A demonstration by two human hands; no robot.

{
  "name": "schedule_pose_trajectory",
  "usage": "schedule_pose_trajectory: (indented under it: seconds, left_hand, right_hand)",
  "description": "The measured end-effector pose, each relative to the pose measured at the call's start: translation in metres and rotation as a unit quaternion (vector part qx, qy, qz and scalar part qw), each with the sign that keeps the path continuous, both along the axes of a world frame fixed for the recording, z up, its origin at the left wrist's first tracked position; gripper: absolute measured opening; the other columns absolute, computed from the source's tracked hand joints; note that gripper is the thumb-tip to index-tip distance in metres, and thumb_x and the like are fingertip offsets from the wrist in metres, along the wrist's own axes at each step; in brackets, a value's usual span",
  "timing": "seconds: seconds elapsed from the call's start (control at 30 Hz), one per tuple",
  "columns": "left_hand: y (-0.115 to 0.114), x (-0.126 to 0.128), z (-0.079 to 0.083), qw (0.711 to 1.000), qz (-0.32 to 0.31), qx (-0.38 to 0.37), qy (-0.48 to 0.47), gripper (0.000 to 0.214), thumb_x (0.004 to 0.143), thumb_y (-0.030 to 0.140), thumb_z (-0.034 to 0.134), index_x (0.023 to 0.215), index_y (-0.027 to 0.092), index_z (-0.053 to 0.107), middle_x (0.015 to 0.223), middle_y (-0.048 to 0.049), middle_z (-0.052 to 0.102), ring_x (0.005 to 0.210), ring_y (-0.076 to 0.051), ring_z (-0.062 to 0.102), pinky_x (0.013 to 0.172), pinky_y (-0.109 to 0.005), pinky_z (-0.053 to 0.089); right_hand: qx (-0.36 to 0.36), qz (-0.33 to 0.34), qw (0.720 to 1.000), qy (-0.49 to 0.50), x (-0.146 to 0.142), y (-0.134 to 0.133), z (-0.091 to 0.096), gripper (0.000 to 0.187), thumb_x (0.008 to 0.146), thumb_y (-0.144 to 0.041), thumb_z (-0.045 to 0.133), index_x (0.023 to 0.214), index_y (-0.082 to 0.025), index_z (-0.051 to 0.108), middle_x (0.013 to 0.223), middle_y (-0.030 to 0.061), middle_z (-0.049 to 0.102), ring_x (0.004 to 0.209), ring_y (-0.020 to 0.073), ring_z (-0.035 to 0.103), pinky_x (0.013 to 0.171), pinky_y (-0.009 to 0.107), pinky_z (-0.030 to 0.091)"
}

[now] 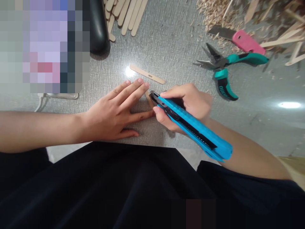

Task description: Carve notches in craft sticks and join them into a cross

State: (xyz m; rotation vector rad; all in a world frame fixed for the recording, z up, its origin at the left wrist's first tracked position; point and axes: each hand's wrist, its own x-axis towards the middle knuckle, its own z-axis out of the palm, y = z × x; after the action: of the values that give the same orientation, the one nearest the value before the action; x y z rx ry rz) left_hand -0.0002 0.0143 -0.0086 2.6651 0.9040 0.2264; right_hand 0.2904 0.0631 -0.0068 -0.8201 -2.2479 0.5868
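My right hand [183, 105] grips a blue utility knife [195, 127], its blade end tilted down against a wooden craft stick [149, 99]. That stick lies on the grey table and is partly covered by my fingers. My left hand [116, 109] rests flat with fingers spread, its fingertips pressing the stick at both ends. Just beyond my fingertips lies a second craft stick [140, 72] with a small dark notch near its middle. The blade's tip is small and hard to make out.
Pliers with teal handles [224, 62] lie spread at the right, beside a pink-handled blade [247, 41]. Wood shavings [212, 14] and split sticks [290, 41] cover the far right. Whole craft sticks [128, 14] lie at the back near a black rounded object [98, 28].
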Motion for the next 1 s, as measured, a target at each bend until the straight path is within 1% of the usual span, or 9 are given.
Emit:
schedule_pose_trajectory:
  seconds: [0.07, 0.17, 0.27, 0.37, 0.5, 0.63, 0.73, 0.83, 1.0]
  left_hand:
    - [0.0004, -0.0004, 0.0002, 1.0, 0.001, 0.0, 0.002, 0.101, 0.111, 0.071, 0.076, 0.193, 0.035, 0.029, 0.204, -0.021, 0.02, 0.187, -0.051, 0.036, 0.153, -0.07, 0.036]
    - [0.0005, -0.0006, -0.0002, 1.0, 0.004, -0.003, 0.0, 0.098, 0.111, 0.071, 0.077, 0.192, 0.036, 0.033, 0.205, -0.0174, 0.02, 0.186, -0.05, 0.037, 0.154, -0.069, 0.035]
    - [-0.0002, -0.0001, -0.0015, 1.0, 0.007, 0.007, -0.006, 0.097, 0.11, 0.073, 0.076, 0.19, 0.035, 0.036, 0.204, -0.018, 0.021, 0.186, -0.05, 0.039, 0.153, -0.069, 0.037]
    - [-0.0006, 0.0005, -0.0025, 1.0, 0.009, 0.015, -0.01, 0.096, 0.111, 0.074, 0.075, 0.189, 0.034, 0.038, 0.204, -0.0192, 0.021, 0.185, -0.05, 0.04, 0.153, -0.069, 0.038]
    - [0.0, 0.0003, -0.0025, 1.0, 0.006, 0.013, -0.007, 0.095, 0.112, 0.075, 0.073, 0.189, 0.034, 0.037, 0.203, -0.0195, 0.023, 0.185, -0.049, 0.04, 0.153, -0.068, 0.038]
    - [0.0001, -0.0004, -0.0023, 1.0, 0.006, 0.005, 0.011, 0.097, 0.111, 0.078, 0.072, 0.189, 0.035, 0.036, 0.203, -0.0166, 0.027, 0.187, -0.049, 0.037, 0.154, -0.069, 0.037]
    - [-0.0005, -0.0002, -0.002, 1.0, 0.008, 0.005, 0.013, 0.095, 0.111, 0.078, 0.072, 0.188, 0.035, 0.039, 0.202, -0.0164, 0.029, 0.187, -0.048, 0.037, 0.153, -0.069, 0.037]
    - [-0.0007, 0.0004, -0.0014, 1.0, 0.011, 0.004, 0.001, 0.092, 0.111, 0.074, 0.075, 0.187, 0.034, 0.042, 0.202, -0.0179, 0.029, 0.186, -0.047, 0.039, 0.154, -0.068, 0.037]
    - [-0.0003, 0.001, 0.0004, 1.0, 0.013, -0.004, 0.001, 0.09, 0.11, 0.073, 0.076, 0.185, 0.033, 0.047, 0.203, -0.0174, 0.029, 0.187, -0.048, 0.038, 0.155, -0.067, 0.035]
  right_hand:
    - [-0.007, -0.009, 1.0, -0.006, -0.0007, -0.0006, -0.0002, 0.023, 0.103, -0.03, 0.085, 0.12, -0.03, 0.07, 0.08, -0.0063, 0.077, 0.061, 0.0161, 0.072, 0.059, 0.031, 0.06]
    - [-0.007, -0.016, 1.0, 0.003, -0.0018, -0.0022, -0.0006, 0.023, 0.104, -0.028, 0.084, 0.122, -0.03, 0.071, 0.081, -0.0058, 0.077, 0.061, 0.0163, 0.072, 0.059, 0.032, 0.062]
    - [-0.018, -0.018, 1.0, 0.018, -0.0024, -0.0037, -0.0007, 0.024, 0.105, -0.028, 0.083, 0.124, -0.029, 0.07, 0.078, -0.0067, 0.075, 0.058, 0.0146, 0.069, 0.057, 0.03, 0.06]
    - [-0.023, -0.026, 0.999, 0.001, -0.0023, -0.0044, -0.0005, 0.021, 0.106, -0.028, 0.081, 0.124, -0.031, 0.07, 0.079, -0.0057, 0.076, 0.057, 0.0153, 0.068, 0.057, 0.032, 0.06]
    - [-0.007, -0.032, 0.999, -0.007, -0.0022, -0.0043, -0.0013, 0.019, 0.106, -0.031, 0.082, 0.122, -0.031, 0.072, 0.083, -0.0042, 0.079, 0.059, 0.0173, 0.072, 0.057, 0.033, 0.062]
    - [0.004, -0.023, 1.0, 0.002, -0.0024, -0.0045, -0.0034, 0.023, 0.104, -0.028, 0.084, 0.124, -0.028, 0.073, 0.085, -0.0037, 0.081, 0.064, 0.0171, 0.076, 0.062, 0.032, 0.065]
    - [-0.007, -0.021, 1.0, -0.007, -0.0016, -0.0058, -0.0039, 0.025, 0.103, -0.026, 0.084, 0.126, -0.029, 0.073, 0.088, -0.0018, 0.083, 0.068, 0.0196, 0.079, 0.066, 0.034, 0.067]
    - [-0.015, -0.028, 0.999, -0.023, -0.0001, -0.0068, -0.0037, 0.026, 0.103, -0.029, 0.084, 0.127, -0.031, 0.072, 0.092, -0.0015, 0.084, 0.071, 0.0223, 0.081, 0.063, 0.037, 0.067]
    - [0.005, -0.024, 0.999, -0.025, -0.0005, -0.0063, -0.005, 0.025, 0.105, -0.03, 0.083, 0.127, -0.032, 0.071, 0.092, -0.002, 0.085, 0.07, 0.0223, 0.081, 0.062, 0.037, 0.066]
